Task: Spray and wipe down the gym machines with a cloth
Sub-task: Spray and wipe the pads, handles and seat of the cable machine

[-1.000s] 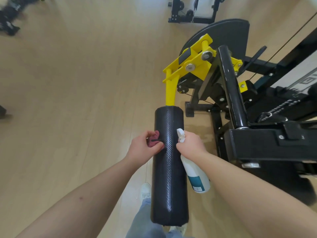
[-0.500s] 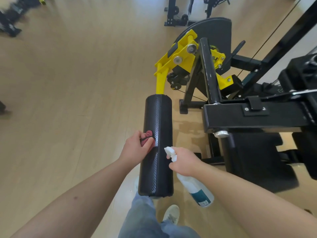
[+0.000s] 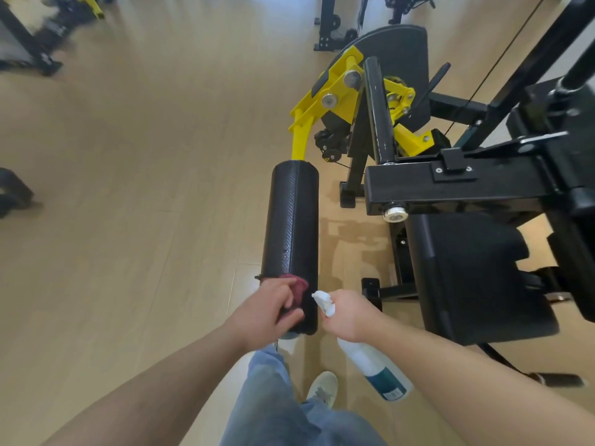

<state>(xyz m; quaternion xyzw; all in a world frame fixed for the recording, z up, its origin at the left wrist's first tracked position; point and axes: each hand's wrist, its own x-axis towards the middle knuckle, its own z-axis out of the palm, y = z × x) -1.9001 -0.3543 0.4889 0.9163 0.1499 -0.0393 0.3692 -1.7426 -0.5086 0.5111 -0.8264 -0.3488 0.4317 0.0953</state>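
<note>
While you wipe: your left hand (image 3: 267,312) is curled round the dark red cloth (image 3: 297,284) and presses it on the near end of the black roller pad (image 3: 293,220).
Cloth: it is bunched small under your fingers. I judge that spreading it flatter would cover more pad on each pass.
Roller pad: it runs away from you toward the yellow arm. Only its top shows, so work round the curve, the underside and the end cap.
Right hand (image 3: 351,313): it is wrapped round the neck of the spray bottle (image 3: 376,370), just right of the pad's near end, with the white nozzle turned toward the cloth.
Spray: aim at the pad or the cloth, not the floor.
Far left: other machines (image 3: 29,43), blurred and well apart from you.
Floor (image 3: 128,188): pale wood. A shiny patch lies between pad and frame, and I cannot tell whether it is wet or only a reflection, so step with care.
Shoe (image 3: 323,386): below the pad's near end.
Yellow arm (image 3: 322,101): it carries the pad and may swing under a hard push, so press evenly.
Frame beam (image 3: 450,185): near the pad's right side, so mind your knuckles.
Seat (image 3: 476,278): right of the bottle.
</note>
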